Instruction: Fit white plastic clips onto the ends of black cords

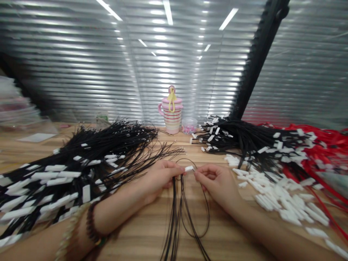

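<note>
Between finger and thumb, my left hand (163,175) pinches a small white plastic piece (189,169) at the centre, with black cords (174,217) hanging below the fingers. To its right, my right hand (217,181) has thumb and forefinger closed on a thin black cord (208,214) close to the white piece's right end. That cord curves in a loop beneath both hands. How far its tip enters the white piece is too small to tell.
Black cords with white pieces (59,174) cover the left side. At the right are another black bundle (244,134), loose white pieces (272,192) and red cords (326,141). A striped cup (172,117) and a small clear tub (189,126) stand at the back.
</note>
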Action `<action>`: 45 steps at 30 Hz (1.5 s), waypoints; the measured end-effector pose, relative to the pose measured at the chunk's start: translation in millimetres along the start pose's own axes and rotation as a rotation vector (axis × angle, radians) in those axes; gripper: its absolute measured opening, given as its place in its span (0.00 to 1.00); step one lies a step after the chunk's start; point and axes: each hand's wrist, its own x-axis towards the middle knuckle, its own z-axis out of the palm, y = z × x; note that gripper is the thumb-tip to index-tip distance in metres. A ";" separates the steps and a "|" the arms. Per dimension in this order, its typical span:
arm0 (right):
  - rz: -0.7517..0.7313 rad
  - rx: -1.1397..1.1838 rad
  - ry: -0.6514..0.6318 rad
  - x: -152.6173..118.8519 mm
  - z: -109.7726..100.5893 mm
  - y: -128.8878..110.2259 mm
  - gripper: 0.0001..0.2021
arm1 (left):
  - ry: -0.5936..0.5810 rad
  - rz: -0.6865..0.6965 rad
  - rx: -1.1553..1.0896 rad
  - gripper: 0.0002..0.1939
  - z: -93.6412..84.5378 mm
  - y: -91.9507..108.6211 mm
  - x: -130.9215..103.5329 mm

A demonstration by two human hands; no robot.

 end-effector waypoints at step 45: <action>-0.009 0.031 0.007 -1.7 0.5 2.6 0.11 | -0.001 0.111 0.151 0.15 3.3 -2.4 -6.7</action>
